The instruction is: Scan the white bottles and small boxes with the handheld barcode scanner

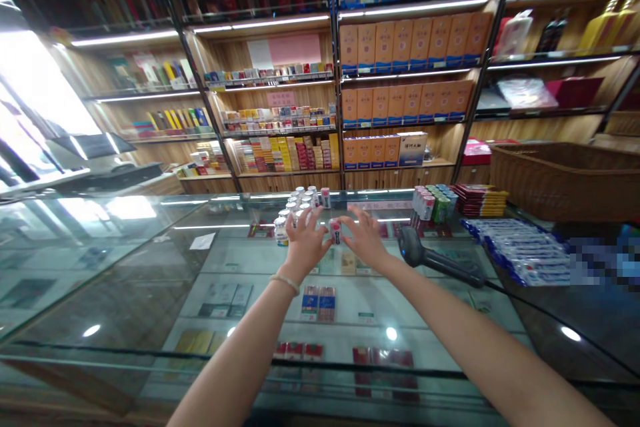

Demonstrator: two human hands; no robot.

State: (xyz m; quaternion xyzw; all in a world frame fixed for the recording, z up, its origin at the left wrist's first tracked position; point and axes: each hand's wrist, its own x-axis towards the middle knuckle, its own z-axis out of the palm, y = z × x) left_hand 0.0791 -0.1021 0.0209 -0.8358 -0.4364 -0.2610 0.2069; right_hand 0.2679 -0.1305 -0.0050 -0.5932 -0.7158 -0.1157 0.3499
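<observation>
Pink-and-dark canister (335,231): standing upright on the glass surface (200,267), long axis vertical, in the gap between both hands. Left hand (304,243): fingers spread, thumb side facing the canister, which lies just to its right. Right hand (369,243): fingers likewise apart and curved inward, canister just to its left. Neither hand is closed around it; whether a thumb or fingertip touches cannot be told at this scale. Left thumb appears slightly nearer, a judgement only. Key relation: canister sits between the facing thumb sides, its upright axis crossing the line from hand to hand. Nearby: white bottles (293,207) beyond the left fingers; second pink canister (325,197) farther back; handheld scanner (411,247) to the right of the right hand.
</observation>
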